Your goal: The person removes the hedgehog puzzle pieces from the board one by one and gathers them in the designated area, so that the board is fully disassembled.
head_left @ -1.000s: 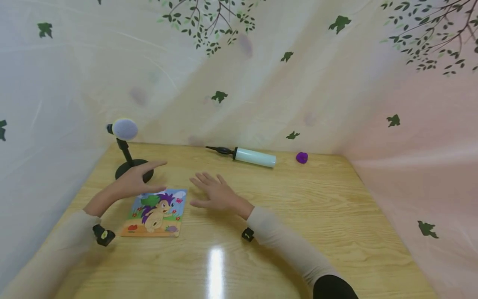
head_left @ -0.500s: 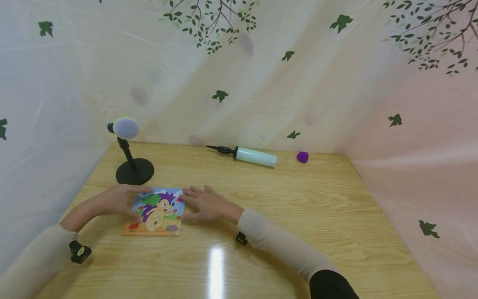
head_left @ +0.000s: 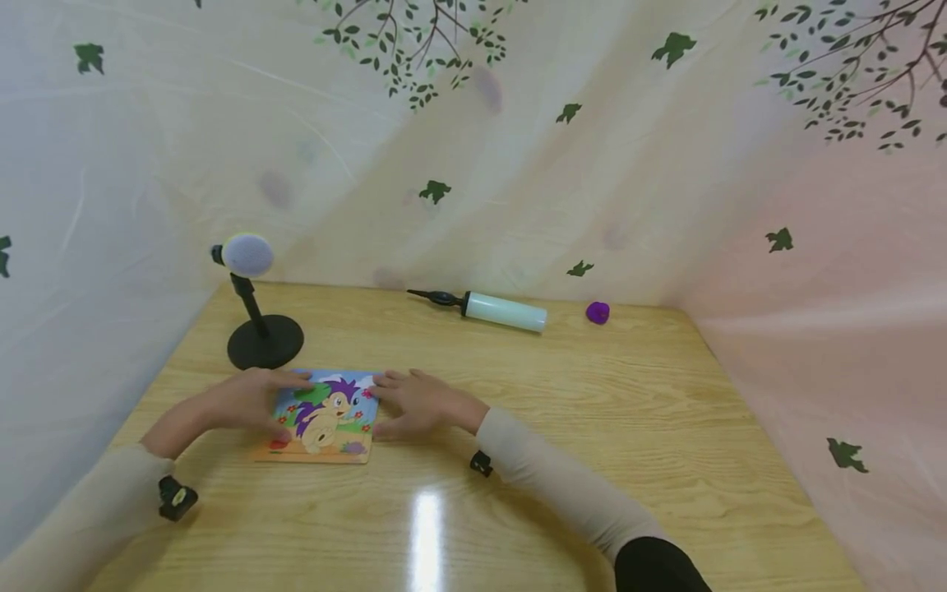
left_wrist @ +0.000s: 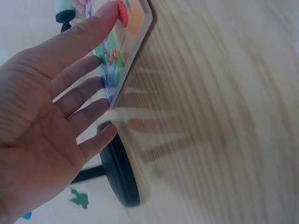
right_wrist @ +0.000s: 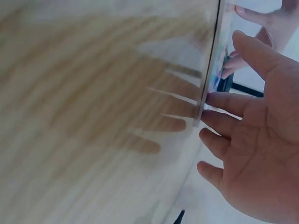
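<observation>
A flat picture board (head_left: 336,423) with a cartoon purple-spined hedgehog lies on the table, left of centre in the head view. My left hand (head_left: 247,400) is at its left side, thumb and fingertips touching the picture near the edge. In the left wrist view that hand (left_wrist: 42,107) has its fingers spread and fairly straight, with the board (left_wrist: 136,23) beyond the tips. At the opposite side, my right hand (head_left: 422,403) touches the right edge with extended fingers. The right wrist view shows this hand (right_wrist: 266,126) with two fingertips right at the board's edge (right_wrist: 210,70).
Behind the left hand stands a round white head on a black stand (head_left: 265,341). A pale blue hand pump (head_left: 506,312) with a black nozzle lies along the back of the wooden table (head_left: 592,427). Right of it sits a small purple object (head_left: 598,312). Patterned cloth hangs around the table.
Both hands have come down from above the table to the board's two sides. Over the last half second the board and both hands have shifted slightly to the right.
</observation>
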A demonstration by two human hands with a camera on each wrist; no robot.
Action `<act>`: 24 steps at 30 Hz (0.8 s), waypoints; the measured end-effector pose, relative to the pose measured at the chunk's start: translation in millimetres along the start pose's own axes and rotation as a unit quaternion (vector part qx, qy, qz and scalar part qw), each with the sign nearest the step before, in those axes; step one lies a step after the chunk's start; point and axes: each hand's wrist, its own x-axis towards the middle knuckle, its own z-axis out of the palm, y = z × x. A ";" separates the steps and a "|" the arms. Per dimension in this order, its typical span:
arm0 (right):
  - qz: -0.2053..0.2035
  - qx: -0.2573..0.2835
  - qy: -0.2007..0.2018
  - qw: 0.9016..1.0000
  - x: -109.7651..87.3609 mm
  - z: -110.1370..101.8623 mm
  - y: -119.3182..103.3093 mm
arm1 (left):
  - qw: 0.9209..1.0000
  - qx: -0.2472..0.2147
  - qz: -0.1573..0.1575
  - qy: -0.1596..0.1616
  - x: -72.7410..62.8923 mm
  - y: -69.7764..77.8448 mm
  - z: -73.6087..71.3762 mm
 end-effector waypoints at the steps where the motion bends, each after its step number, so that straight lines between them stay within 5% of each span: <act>1: 0.001 0.009 -0.001 1.000 -2.3 -1.6 2.9 | 1.000 -0.002 0.002 0.000 3.1 1.2 1.4; 7: 0.017 0.076 -0.008 0.997 -21.1 -7.8 27.9 | 1.000 -0.009 0.008 -0.011 27.6 17.3 8.7; 16: 0.047 0.140 -0.002 0.989 -53.9 -7.4 79.6 | 0.999 -0.014 -0.001 -0.046 83.3 52.6 15.3; 24: 0.067 0.149 0.029 0.986 -89.5 -3.5 118.3 | 0.999 -0.018 0.009 -0.047 131.8 80.5 25.9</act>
